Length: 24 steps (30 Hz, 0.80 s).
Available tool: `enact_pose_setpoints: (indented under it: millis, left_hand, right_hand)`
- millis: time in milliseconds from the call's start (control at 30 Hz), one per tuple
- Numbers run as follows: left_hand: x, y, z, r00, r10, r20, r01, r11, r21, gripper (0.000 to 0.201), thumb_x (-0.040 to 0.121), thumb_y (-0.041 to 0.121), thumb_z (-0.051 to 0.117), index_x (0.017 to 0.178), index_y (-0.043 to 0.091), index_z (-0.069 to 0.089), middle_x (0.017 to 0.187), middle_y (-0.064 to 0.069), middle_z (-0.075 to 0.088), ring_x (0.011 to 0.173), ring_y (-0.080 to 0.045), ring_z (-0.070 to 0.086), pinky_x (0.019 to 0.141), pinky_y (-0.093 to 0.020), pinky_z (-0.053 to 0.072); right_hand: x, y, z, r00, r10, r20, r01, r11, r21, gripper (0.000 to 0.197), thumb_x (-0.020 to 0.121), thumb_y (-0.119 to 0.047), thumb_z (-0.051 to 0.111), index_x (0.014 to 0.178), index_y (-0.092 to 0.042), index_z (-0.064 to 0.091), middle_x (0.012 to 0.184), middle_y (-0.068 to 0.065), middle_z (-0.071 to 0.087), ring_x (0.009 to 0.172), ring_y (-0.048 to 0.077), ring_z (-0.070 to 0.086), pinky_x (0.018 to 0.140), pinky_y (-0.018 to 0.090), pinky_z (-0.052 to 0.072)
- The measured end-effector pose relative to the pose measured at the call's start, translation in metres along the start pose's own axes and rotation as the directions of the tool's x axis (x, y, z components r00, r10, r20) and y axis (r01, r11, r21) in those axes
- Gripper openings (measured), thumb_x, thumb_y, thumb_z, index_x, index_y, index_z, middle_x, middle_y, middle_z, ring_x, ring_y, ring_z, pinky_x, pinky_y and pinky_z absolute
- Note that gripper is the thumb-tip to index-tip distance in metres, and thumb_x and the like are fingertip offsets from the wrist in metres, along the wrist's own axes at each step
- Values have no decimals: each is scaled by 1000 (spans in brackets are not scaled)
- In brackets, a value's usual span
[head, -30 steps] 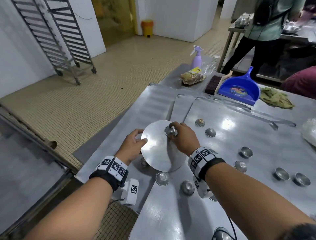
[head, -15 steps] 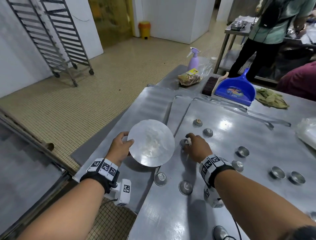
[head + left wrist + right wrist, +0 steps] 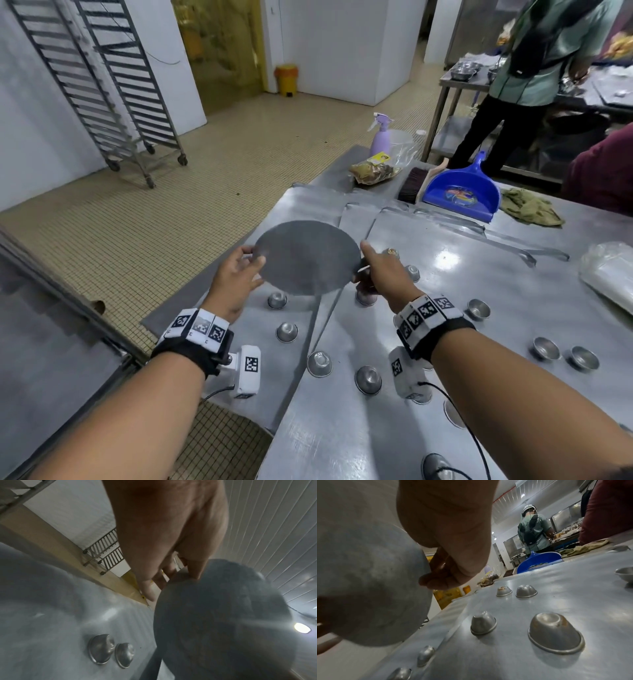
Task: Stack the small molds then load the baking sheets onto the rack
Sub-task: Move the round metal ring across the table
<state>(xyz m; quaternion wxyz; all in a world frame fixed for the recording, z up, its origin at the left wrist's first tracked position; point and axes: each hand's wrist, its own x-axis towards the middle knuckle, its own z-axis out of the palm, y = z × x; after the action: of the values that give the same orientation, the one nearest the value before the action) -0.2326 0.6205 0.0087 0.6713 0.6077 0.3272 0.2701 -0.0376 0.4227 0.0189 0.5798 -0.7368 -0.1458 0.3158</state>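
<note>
A round flat metal disc hangs tilted above the table between both hands. My left hand pinches its left edge, thumb on top. My right hand grips the right edge, thumb on top and fingers curled below. The left wrist view shows the disc close up under my fingers. Several small metal molds lie scattered, most upside down, on overlapping baking sheets. One mold sits just under my right hand. The wheeled rack stands far left by the wall.
At the table's far end lie a blue dustpan, a brush, a purple spray bottle, a food bag and a green cloth. A plastic bag sits at the right. A person stands beyond. The table edge drops to tiled floor on the left.
My right hand carried a small mold off the disc down to the sheet, then came up to grip the disc's right edge. The disc has risen and moved farther from me.
</note>
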Motion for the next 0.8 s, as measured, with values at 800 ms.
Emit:
enact_pose_setpoints:
  millis: [800]
  left_hand:
    - [-85, 20, 290, 896, -94, 434, 84, 996, 41, 45, 94, -1, 63, 136, 7, 51, 109, -13, 70, 81, -19, 70, 62, -31, 59]
  right_hand:
    - [-170, 41, -257, 923, 27, -383, 30, 989, 142, 33, 88, 7, 63, 119, -2, 56, 68, 16, 58, 49, 24, 57, 62, 36, 52]
